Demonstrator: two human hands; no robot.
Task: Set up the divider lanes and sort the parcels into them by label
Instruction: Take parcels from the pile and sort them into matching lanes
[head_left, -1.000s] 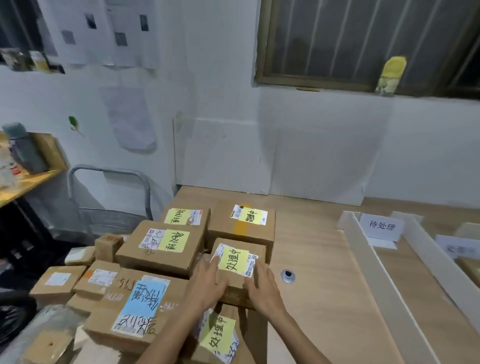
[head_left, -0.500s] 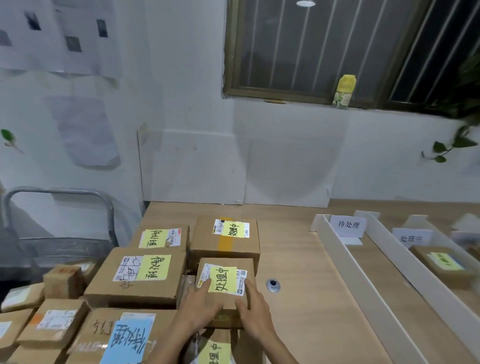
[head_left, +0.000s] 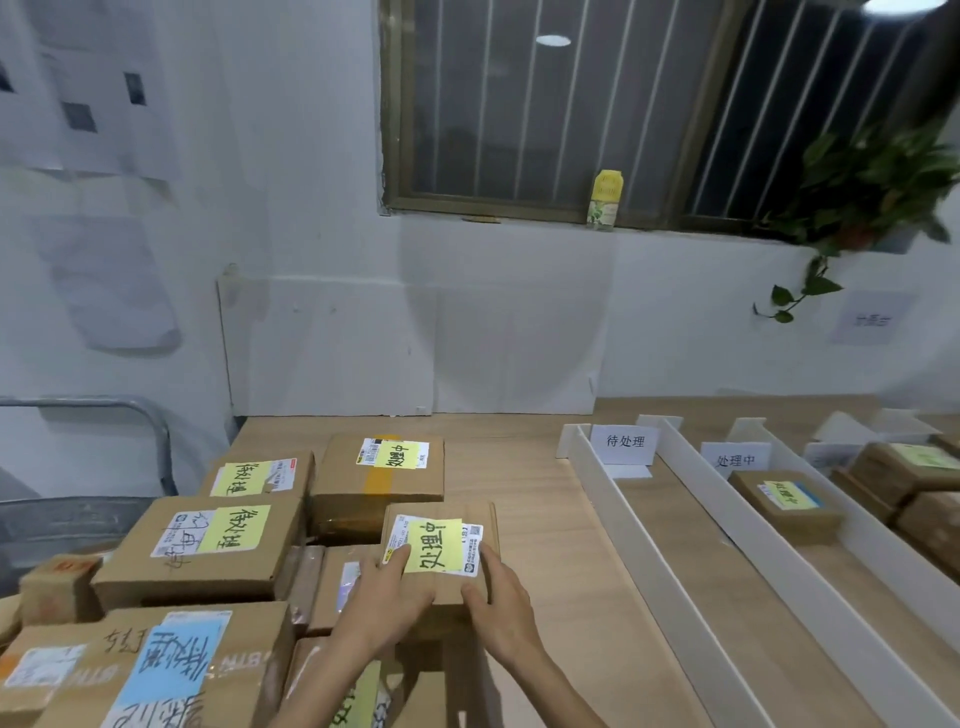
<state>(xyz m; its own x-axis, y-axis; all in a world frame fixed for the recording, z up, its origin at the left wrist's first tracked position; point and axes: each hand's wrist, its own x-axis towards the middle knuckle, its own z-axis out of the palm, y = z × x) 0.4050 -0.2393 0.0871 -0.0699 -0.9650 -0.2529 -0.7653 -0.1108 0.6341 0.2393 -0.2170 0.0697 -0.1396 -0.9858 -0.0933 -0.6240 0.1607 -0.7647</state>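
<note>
A small cardboard parcel (head_left: 441, 512) with a yellow handwritten label is held between both hands, above the other boxes at the table's left. My left hand (head_left: 382, 605) grips its near left side, my right hand (head_left: 498, 610) its near right side. White divider walls (head_left: 649, 561) form lanes on the right. The first lane has a white sign card (head_left: 625, 443) at its far end. The second lane has its own sign card (head_left: 735, 460) and holds a yellow-labelled parcel (head_left: 787, 501).
Several labelled cardboard parcels (head_left: 208, 551) are piled at the left of the wooden table (head_left: 524, 467). More boxes (head_left: 914, 478) sit in lanes at the far right. A metal cart frame (head_left: 88, 410) stands left of the table. The wall and a barred window lie beyond.
Both hands have lifted the small yellow-labelled parcel a little and carried it rightward. The view has swung right, showing more of the lanes.
</note>
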